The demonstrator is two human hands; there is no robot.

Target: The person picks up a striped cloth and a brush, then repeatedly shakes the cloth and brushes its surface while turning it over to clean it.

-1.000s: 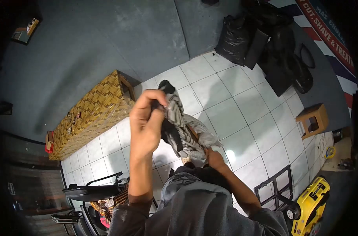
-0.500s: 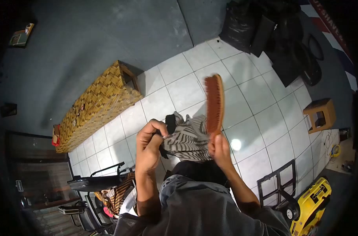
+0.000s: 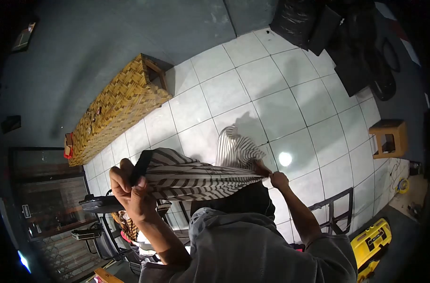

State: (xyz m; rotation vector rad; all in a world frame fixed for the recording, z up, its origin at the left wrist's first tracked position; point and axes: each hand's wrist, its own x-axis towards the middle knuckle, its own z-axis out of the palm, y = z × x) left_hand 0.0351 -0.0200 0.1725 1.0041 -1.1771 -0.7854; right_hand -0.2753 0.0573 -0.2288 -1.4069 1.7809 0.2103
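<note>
over tiles, striped cloth spans left hand to right hand

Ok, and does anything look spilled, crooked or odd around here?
Nothing looks spilled or damaged that I can see. The bright spot on the floor tiles resembles reflected light. The striped cloth is creased and bunched, but it's stretched between the left hand and right hand, which explains that.

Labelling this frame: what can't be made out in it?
All head view:
Brown thing at right hand: partly hidden by cloth.
Black bag: top cut off by upper edge.
Yellow toy: cut off by bottom edge.
Bits on cabinet: too small to identify.
</note>
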